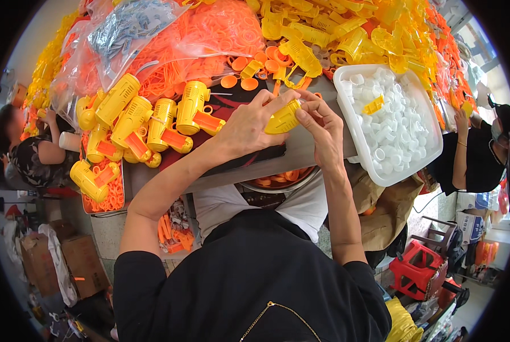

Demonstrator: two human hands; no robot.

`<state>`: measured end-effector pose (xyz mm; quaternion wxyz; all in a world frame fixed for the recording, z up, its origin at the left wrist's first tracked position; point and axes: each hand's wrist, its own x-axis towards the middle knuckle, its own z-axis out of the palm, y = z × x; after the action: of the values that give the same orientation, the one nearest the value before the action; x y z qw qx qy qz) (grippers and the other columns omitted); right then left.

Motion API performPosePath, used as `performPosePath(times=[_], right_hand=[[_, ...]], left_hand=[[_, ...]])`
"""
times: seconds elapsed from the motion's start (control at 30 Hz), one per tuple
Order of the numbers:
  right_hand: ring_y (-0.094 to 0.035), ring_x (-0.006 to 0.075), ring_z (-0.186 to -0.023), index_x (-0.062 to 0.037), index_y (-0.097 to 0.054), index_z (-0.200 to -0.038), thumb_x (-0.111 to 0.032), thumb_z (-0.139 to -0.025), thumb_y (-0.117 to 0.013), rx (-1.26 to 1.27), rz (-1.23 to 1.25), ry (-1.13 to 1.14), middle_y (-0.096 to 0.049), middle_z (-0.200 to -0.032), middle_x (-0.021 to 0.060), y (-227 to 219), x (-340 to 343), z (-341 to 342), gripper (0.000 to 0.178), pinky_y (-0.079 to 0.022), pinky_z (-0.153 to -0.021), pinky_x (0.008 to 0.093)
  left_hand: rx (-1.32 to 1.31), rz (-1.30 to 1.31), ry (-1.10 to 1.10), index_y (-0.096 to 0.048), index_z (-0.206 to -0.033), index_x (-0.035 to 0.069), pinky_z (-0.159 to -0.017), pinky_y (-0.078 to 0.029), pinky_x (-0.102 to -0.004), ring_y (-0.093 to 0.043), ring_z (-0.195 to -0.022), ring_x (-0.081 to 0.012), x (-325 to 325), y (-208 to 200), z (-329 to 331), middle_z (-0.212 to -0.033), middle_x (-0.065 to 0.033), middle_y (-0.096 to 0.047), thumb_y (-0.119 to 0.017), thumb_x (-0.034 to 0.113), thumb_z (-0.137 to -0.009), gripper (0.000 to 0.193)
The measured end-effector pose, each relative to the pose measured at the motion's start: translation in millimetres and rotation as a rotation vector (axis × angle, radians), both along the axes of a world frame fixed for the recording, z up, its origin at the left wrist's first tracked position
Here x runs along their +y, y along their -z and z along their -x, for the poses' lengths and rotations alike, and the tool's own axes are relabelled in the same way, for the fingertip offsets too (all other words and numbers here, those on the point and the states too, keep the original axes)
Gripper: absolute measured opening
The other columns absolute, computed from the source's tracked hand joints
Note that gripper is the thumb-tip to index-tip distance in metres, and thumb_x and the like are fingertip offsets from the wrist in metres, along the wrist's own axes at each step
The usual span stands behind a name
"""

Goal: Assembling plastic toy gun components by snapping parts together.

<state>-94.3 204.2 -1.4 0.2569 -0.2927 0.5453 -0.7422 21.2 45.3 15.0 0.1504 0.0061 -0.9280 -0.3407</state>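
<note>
Between my two hands, just above the table's near edge, is a yellow vented plastic shell part (282,121). My left hand (246,128) is closed on its left side, thumb hidden. The fingers and thumb of my right hand (325,132) pinch its upper right end; any small piece between the fingertips cannot be made out. Left of my hands lie several yellow toy bodies (130,121) with vents and orange flaps. To the right stands a white tub (435,153) of small white plastic cups (387,126), a yellow piece (373,105) on top.
Heaped yellow parts (351,40) and a clear bag of orange rings (223,31) fill the far side. A metal bowl (289,187) of orange parts sits below the table edge. Other people work at far left (35,151) and far right (474,151). A red stool (417,268) stands lower right.
</note>
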Motion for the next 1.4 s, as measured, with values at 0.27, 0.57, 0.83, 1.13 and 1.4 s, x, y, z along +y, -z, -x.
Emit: performPosePath(times=[0.27,0.57,0.83,1.13,1.4], right_hand=[[-0.058,0.0199,-0.119,0.0010,-0.066,-0.098,-0.013,-0.093,-0.072,0.106,-0.071,0.017,-0.059,-0.133,0.0138,-3,-7,1,0.016,-0.046,-0.101,0.0355],[-0.054,0.0201,-0.129,0.0036,-0.053,-0.140,-0.021,-0.094,-0.072,0.117,-0.191,-0.411,-0.056,-0.140,0.0152,-20,-13,19,0.055,-0.043,-0.108,0.0339],[-0.054,0.0197,-0.128,0.0031,-0.053,-0.141,-0.021,-0.094,-0.073,0.189,-0.248,-0.307,-0.058,-0.139,0.0152,-23,-16,6,0.056,-0.041,-0.110,0.0349],[-0.051,0.0222,-0.131,-0.0015,-0.044,-0.145,-0.017,-0.096,-0.069,0.199,-0.090,-0.286,-0.053,-0.145,0.0117,-16,1,2,0.058,-0.041,-0.112,0.0380],[-0.054,0.0178,-0.128,-0.0020,-0.057,-0.139,-0.015,-0.093,-0.073,0.260,-0.236,-0.268,-0.061,-0.136,0.0089,-24,-4,6,0.051,-0.043,-0.110,0.0374]], left_hand=[[0.094,0.115,-0.071,-0.041,-0.149,0.023,-0.070,-0.058,-0.0463,-0.068,-0.082,-0.0369,9,5,-6,-0.112,-0.0138,-0.052,-0.078,0.025,-0.079,0.079],[0.013,-0.026,-0.080,-0.032,-0.145,0.005,-0.082,-0.056,-0.0459,-0.065,-0.104,-0.0415,4,8,-22,-0.128,-0.0191,-0.056,-0.080,0.020,-0.080,0.083],[-0.001,0.295,-0.141,-0.040,-0.137,-0.002,-0.078,-0.055,-0.0456,-0.064,-0.100,-0.0364,8,-8,-21,-0.112,-0.0184,-0.059,-0.080,0.025,-0.078,0.077],[0.204,0.265,-0.131,-0.042,-0.137,0.004,-0.067,-0.056,-0.0436,-0.065,-0.095,-0.0341,4,5,-21,-0.102,-0.0149,-0.057,-0.078,0.032,-0.080,0.073],[0.139,0.341,-0.117,-0.041,-0.140,-0.003,-0.079,-0.056,-0.0416,-0.065,-0.103,-0.0335,16,6,-20,-0.114,-0.0166,-0.059,-0.080,0.026,-0.078,0.079]])
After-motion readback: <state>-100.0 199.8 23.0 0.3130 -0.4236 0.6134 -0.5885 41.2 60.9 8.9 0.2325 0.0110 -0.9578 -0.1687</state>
